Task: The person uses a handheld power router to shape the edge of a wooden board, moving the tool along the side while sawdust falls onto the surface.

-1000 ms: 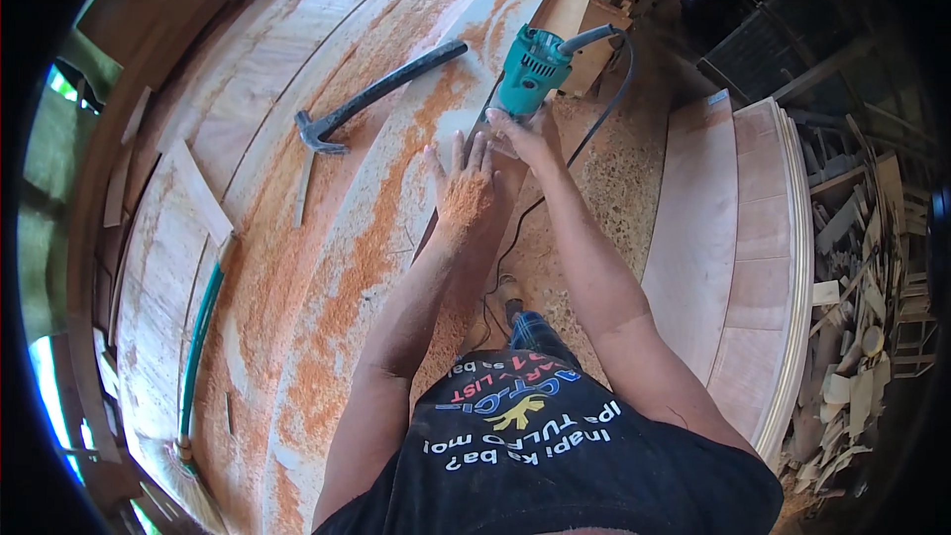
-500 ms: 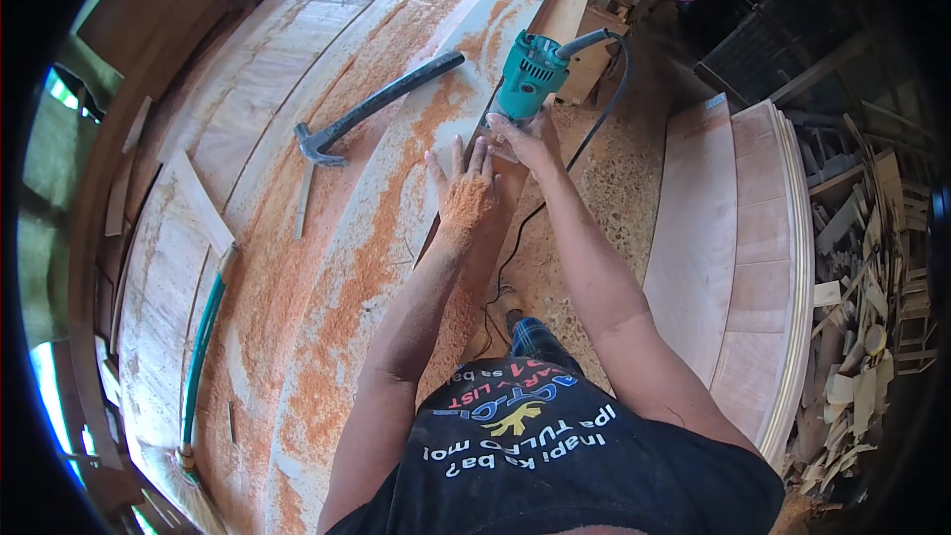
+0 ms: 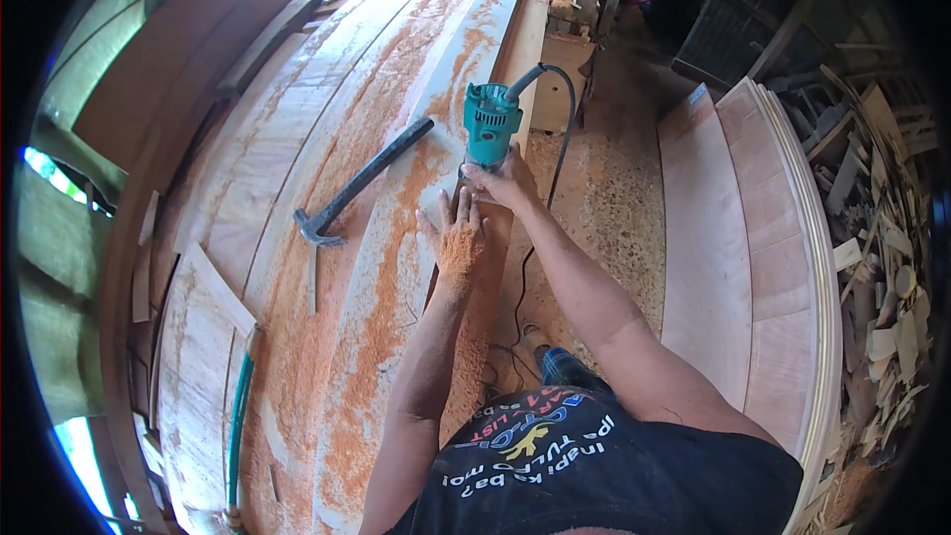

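My right hand (image 3: 507, 181) is closed round the lower body of a teal trim router (image 3: 490, 124), which stands upright at the right edge of a long pale board (image 3: 451, 69). Its base and bit are hidden by my fingers. Just nearer to me, my left hand (image 3: 458, 238) rests flat on the board's edge with fingers spread, its back coated in orange sawdust. To the left of both hands lies a claw hammer (image 3: 362, 183) with a dark handle, its head pointing toward me.
Sawdust covers the wide wooden panel (image 3: 297, 208) beneath the board. From the router a black cord (image 3: 567, 139) loops down to the floor. A teal-handled brush (image 3: 239, 426) lies at left. Curved plywood panels (image 3: 705, 238) stand at right, beside heaped wood scraps (image 3: 892, 267).
The view has tilted up, so more of the panel's far end shows. My right hand still grips the router and my left still lies flat on the board.
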### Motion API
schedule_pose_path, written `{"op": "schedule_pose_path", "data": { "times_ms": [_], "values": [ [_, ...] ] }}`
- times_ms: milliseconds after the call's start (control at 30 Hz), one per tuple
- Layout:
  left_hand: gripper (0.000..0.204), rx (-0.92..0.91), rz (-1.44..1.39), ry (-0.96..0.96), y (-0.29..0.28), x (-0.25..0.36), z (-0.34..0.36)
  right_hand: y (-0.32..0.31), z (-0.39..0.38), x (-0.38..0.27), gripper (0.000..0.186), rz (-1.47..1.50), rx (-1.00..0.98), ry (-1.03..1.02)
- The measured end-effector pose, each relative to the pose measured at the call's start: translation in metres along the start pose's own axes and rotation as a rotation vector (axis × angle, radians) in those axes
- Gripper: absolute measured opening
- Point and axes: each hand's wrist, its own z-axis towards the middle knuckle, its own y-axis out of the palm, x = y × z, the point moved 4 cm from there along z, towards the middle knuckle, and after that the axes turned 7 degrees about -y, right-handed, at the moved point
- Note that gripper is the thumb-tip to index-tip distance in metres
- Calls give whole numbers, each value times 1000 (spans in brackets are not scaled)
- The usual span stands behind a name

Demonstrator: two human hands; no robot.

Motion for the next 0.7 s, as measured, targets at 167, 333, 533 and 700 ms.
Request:
{"op": "schedule_pose_path", "data": {
  "times_ms": [167, 333, 533, 700],
  "values": [
    [54, -13, 7, 0, 2, -2, 4, -2, 1, -10, 104, -6, -9, -18],
    [54, -23, -5, 33, 3, 13, 16, -5, 18, 20, 100, 82, 5, -5],
    [53, -26, 13, 18, 2, 2, 17, 0, 17, 3, 98, 77, 5, -31],
    [54, -18, -31, 7, 6, 5, 20, 1, 24, 11, 98, 6, 7, -18]
  ]
}}
